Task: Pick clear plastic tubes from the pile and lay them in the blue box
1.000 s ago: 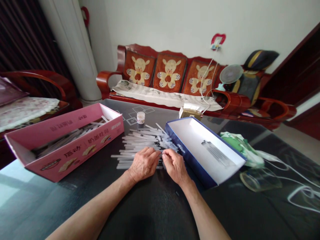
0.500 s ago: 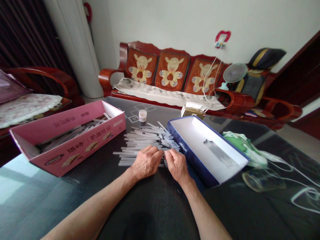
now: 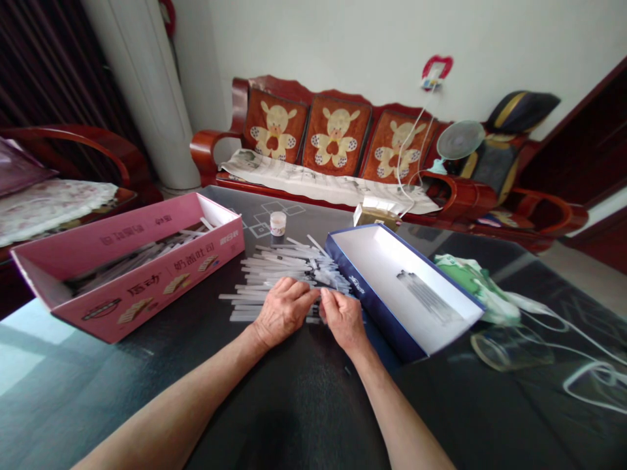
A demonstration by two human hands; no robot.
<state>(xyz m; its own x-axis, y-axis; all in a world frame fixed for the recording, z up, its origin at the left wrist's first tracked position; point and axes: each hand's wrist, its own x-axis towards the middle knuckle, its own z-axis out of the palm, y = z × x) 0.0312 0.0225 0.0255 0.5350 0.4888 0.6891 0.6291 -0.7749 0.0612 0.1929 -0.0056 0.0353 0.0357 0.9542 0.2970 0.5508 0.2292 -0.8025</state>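
Soft, even indoor light fills the scene, with pale glare on the glass tabletop point(image 3: 34, 349) beyond the left hand point(image 3: 283, 313). Wide-angle distortion curves the picture's edges, and fine detail looks slightly soft.

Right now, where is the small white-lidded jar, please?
In the head view, the jar stands beyond the plastic sticks, between the pink box and blue box.

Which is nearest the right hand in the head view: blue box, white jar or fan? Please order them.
1. Blue box, just right of the right hand.
2. White jar, up the table, leftward.
3. Fan, farthest, beyond the table.
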